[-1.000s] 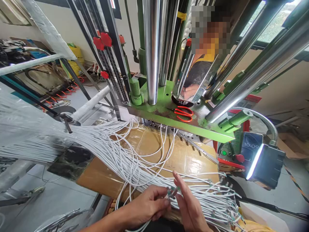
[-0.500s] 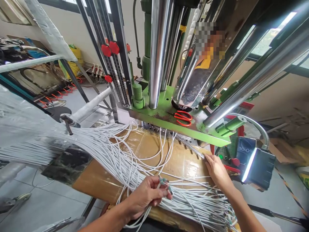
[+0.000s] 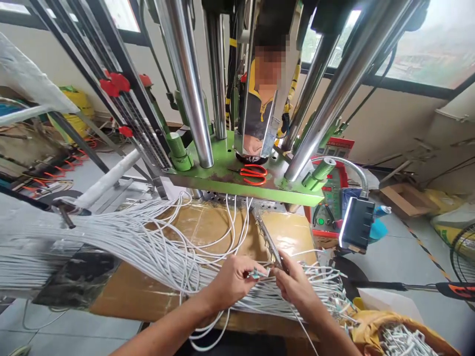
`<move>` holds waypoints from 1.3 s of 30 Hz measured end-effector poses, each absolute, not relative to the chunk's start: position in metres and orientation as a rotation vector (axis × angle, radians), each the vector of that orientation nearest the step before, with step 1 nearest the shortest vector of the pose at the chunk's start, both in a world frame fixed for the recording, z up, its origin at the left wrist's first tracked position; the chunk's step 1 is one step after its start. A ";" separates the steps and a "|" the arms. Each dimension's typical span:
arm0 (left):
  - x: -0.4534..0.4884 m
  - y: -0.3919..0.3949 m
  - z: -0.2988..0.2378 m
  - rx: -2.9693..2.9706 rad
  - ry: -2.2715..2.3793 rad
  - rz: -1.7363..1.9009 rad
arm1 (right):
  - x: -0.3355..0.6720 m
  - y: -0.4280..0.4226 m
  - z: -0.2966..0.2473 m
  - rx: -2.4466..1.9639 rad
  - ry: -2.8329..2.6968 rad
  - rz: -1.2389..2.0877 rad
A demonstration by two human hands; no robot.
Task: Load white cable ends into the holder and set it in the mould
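cable ends pinched in left hand fingers, just left of the metal strip running far-to-near, its near tip gripped by right hand.

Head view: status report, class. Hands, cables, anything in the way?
Left hand pinching cable ends. Right hand gripping metal strip. Loose white cables crowd beneath both.

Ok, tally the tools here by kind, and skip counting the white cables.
Orange-handled scissors: 1
Gooseneck lamp: 1
Metal strip, gripped by the right hand: 1
Total: 3
The left hand pinches cable ends, uncounted.
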State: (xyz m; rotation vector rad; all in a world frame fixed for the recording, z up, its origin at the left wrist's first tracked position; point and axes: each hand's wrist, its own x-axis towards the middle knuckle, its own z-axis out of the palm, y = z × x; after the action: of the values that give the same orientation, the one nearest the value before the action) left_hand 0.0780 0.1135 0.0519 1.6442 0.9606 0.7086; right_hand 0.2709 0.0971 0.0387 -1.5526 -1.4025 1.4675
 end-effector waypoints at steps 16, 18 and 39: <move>0.080 0.113 0.038 2.370 0.900 0.525 | 0.260 0.088 0.013 -1.506 -1.477 1.194; 0.079 0.112 0.036 2.391 0.895 0.538 | 0.260 0.088 0.014 -1.493 -1.470 1.187; 0.086 0.113 0.023 2.062 0.972 0.776 | 0.256 0.088 0.017 -1.470 -1.488 1.142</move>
State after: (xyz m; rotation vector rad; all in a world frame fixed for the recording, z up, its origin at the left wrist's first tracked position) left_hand 0.0862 0.1135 0.0233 2.0624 0.9725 0.7758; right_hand 0.2564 0.0877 0.0175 -1.4703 -1.4880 1.1421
